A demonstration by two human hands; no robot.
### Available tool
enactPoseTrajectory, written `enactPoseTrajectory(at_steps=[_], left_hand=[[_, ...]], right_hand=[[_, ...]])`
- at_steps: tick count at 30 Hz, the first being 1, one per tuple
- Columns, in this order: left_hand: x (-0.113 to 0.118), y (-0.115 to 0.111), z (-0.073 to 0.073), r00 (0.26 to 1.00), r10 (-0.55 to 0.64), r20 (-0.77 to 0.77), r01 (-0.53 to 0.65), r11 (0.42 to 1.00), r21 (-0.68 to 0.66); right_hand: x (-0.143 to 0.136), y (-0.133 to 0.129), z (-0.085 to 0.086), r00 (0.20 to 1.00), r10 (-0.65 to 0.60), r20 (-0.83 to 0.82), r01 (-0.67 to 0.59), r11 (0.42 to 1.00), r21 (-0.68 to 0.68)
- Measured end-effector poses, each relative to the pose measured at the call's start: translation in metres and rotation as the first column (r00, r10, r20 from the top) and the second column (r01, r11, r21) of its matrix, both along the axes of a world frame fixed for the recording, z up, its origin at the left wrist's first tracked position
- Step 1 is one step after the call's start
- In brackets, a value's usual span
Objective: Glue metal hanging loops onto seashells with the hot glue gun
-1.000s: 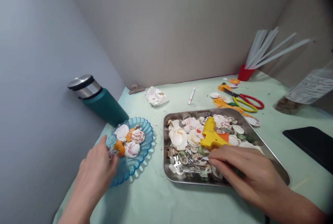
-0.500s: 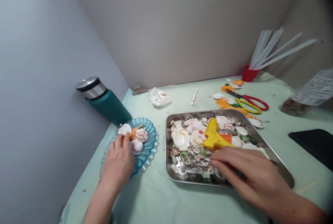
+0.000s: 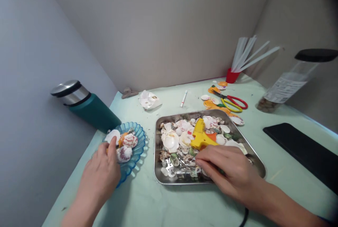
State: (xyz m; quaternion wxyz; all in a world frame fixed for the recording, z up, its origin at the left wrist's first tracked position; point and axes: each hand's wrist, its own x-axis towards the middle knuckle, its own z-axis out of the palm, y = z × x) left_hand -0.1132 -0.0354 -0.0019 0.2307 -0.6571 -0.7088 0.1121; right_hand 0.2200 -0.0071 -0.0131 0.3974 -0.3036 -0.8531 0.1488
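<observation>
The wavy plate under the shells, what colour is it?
The plate is see-through blue, seen best in the head view.

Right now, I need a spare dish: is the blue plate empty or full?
Partly filled: shells lie on the blue plate, its right edge bare; the left hand hides part.

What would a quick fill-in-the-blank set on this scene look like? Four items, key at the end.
1. The right hand is at the metal tray of shells, next to the ____-coloured glue gun.
2. The left hand is at the scalloped plate, which is ____ in colour.
3. Long pale sticks stand in a cup coloured ____.
4. From the wearer's view, the teal bottle stands to the ____ of the tray.

Missing words: yellow; blue; red; left.
</observation>
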Motion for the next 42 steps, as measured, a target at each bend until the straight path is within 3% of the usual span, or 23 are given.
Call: enactPoseTrajectory(at_steps=[6,11,13,15,18,22,27,33,42], left_hand=[[0.023,-0.007,0.017,0.991,-0.064,0.117,0.058,0.997,0.061],[0.082,-0.010,0.035,0.899,-0.237,0.368,0.230,0.971,0.063],[0.108,-0.007,0.034,0.828,-0.341,0.444,0.370,0.929,0.023],[0.130,-0.002,0.029,0.785,-0.375,0.494,0.455,0.889,-0.049],[0.150,0.007,0.016,0.817,-0.311,0.486,0.473,0.843,-0.256],[0.156,0.017,0.007,0.855,-0.283,0.434,0.457,0.808,-0.373],[0.159,0.033,0.006,0.914,-0.215,0.344,0.347,0.854,-0.388],[0.168,0.049,-0.002,0.939,-0.219,0.265,0.285,0.926,-0.246],[0.164,0.044,0.000,0.936,-0.239,0.259,0.269,0.959,-0.089]], right_hand=[[-0.001,0.000,0.000,1.000,0.012,-0.015,-0.012,1.000,-0.006],[0.000,0.001,-0.001,1.000,0.024,-0.015,-0.024,0.999,-0.022],[0.000,0.001,-0.001,1.000,0.025,-0.017,-0.025,0.999,-0.021],[-0.001,0.001,-0.002,1.000,0.015,-0.011,-0.016,1.000,-0.023],[-0.001,0.001,-0.002,1.000,0.009,-0.003,-0.009,1.000,-0.023],[-0.002,0.000,-0.001,1.000,0.011,-0.013,-0.012,1.000,-0.015],[-0.001,0.000,0.000,1.000,0.017,-0.024,-0.017,1.000,-0.012],[-0.002,0.001,-0.001,1.000,0.014,0.001,-0.014,1.000,-0.024],[-0.001,-0.001,-0.003,1.000,0.008,-0.014,-0.008,1.000,0.023]])
